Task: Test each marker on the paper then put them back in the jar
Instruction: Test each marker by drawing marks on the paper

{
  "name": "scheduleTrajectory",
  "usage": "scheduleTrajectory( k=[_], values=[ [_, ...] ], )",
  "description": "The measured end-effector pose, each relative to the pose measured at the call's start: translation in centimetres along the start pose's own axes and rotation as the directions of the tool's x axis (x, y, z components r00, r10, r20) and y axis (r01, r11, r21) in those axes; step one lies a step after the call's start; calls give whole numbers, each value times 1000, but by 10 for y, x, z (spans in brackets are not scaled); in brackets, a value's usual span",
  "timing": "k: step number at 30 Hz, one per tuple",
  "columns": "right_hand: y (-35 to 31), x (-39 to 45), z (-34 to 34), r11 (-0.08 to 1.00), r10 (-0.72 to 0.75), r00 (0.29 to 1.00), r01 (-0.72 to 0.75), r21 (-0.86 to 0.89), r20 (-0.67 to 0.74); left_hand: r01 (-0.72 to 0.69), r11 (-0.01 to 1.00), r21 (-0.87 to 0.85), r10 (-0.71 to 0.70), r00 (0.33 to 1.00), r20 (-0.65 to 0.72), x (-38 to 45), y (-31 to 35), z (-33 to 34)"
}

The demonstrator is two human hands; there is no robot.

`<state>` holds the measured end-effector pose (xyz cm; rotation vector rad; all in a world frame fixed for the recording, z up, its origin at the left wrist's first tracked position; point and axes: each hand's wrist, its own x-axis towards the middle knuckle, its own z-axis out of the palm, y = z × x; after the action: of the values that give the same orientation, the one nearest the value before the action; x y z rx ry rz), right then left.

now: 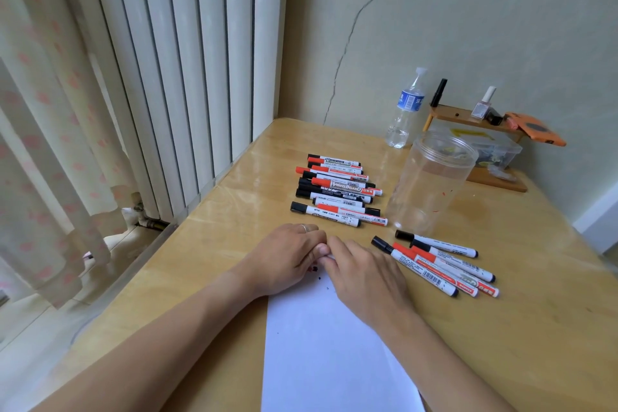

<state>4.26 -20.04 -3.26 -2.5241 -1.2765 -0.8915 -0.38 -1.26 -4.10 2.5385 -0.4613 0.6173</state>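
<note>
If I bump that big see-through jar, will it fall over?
Probably yes. The clear plastic jar looks empty and tall, so likely light and easy to tip or slide. On its side, its round shape would probably let it roll across the smooth wooden table.

You've got 2 marker groups on the table. Far pile, left of the jar: approx 11 markers, stacked and overlapping, so can't give an exact no.; a mix of black and red caps. Near group, right of your hands: 5 markers, 3 black-capped, 2 red-capped. 1 clear plastic jar. 1 sheet of white paper. 1 water bottle. 1 wooden rack w/ 1 nail polish bottle on top and 1 black stick-like item, type unclear. 1 orange flat item. 1 clear lidded box under the rack.
</note>
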Motion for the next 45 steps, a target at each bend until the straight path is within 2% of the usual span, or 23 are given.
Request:
scheduleTrajectory(
  k=[7, 20, 30, 32, 36, 40, 45],
  values=[
    [-5, -1, -1, 998, 52, 998, -50, -34, 48, -4, 1000, 16, 4, 1000, -20, -1, -1, 1],
    [-11, -3, 0, 992, 100, 994, -102, -77, -32, -35, 998, 60, 38, 998, -56, -2, 3, -2],
    [-11, 0, 9, 994, 34, 990, -48, -99, -137, 15, 998, 63, -14, 1000, -19, -1, 1, -1],
    [-15, 0, 11, 996, 14, 991, -26, -89, -136, 25, 998, 55, -24, 1000, -19, 0, 2, -2],
    [-22, 1, 11, 994, 66, 989, -77, -79, -129, 22, 999, 26, -22, 1000, -22, 1, 2, -2],
    [-18, 2, 9, 990, 43, 990, -61, -130, -135, 8, 999, 31, -8, 1000, -23, 0, 1, -2],
    [-11, 0, 6, 991, 80, 993, -89, -96, -92, 5, 998, 63, -2, 999, -46, 0, 1, -3]
  ],
)
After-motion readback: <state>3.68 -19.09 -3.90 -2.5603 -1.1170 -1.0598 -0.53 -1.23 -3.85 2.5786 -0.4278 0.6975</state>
